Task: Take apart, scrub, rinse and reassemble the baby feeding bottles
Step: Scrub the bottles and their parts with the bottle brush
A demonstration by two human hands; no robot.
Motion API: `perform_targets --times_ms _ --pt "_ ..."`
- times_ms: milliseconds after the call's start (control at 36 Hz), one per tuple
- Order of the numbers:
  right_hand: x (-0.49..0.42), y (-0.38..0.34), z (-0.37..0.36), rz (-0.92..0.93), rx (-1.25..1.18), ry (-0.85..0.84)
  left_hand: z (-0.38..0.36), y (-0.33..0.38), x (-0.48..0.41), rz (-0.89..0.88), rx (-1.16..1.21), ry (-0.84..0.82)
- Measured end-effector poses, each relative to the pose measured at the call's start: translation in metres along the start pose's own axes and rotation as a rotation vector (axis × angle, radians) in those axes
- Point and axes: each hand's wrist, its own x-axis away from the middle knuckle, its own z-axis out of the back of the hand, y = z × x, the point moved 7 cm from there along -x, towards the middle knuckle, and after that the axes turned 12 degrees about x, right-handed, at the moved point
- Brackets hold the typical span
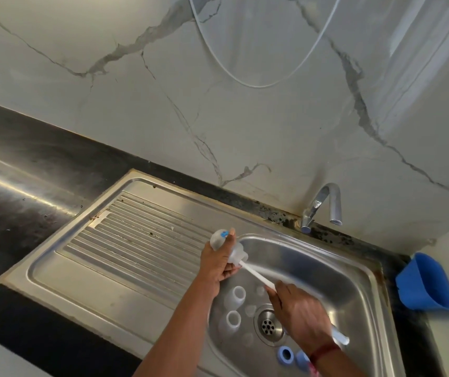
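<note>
Soft light, sink (pixel 299 250) glare, edges warped, sl. blur

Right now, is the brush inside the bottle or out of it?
Inside: the brush enters the mouth of the bottle held by the left hand; the right hand grips its handle.

The bottle (pixel 218 239) in your left hand (pixel 218 263) is cloudy, see-through plastic, smooth and faintly shiny. The brush handle (pixel 256 276) in your right hand (pixel 299 314) is plain white plastic, matt. Below you the sink (pixel 313 268) is brushed steel, glinting along the bowl wall, and its drainboard (pixel 141 235) is the same metal, ribbed and speckled with dark spots. Two more bottles (pixel 235 295) in the bowl look like the same frosted plastic; the blue rings (pixel 285 355) are opaque and glossy. The tap (pixel 324 205) is polished chrome. The bench (pixel 27 159) is dark polished stone catching a long glare — and the wall (pixel 245 118) is smooth, white, grey-veined, marble-look. The blue tub (pixel 424 284) is matt plastic.
</note>
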Motion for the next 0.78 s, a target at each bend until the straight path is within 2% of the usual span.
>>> perform_targets --times_ms 250,389,611,694,778 --pt "0.001 0.010 -0.005 -0.154 -0.068 0.078 -0.018 -0.010 0.002 -0.009 0.119 0.023" --pt "0.004 0.016 -0.010 -0.261 -0.143 0.056 -0.032 -0.008 0.005 -0.079 0.079 0.025" --pt "0.014 0.023 -0.023 -0.312 -0.164 -0.176 -0.037 -0.011 -0.004 -0.278 -0.187 -0.017" --pt "0.023 0.032 -0.028 -0.341 -0.271 -0.221 -0.039 -0.016 -0.007 -0.282 -0.297 -0.059" --pt "0.031 0.035 -0.035 -0.350 -0.346 -0.361 -0.041 -0.017 -0.004 -0.249 -0.379 -0.121"
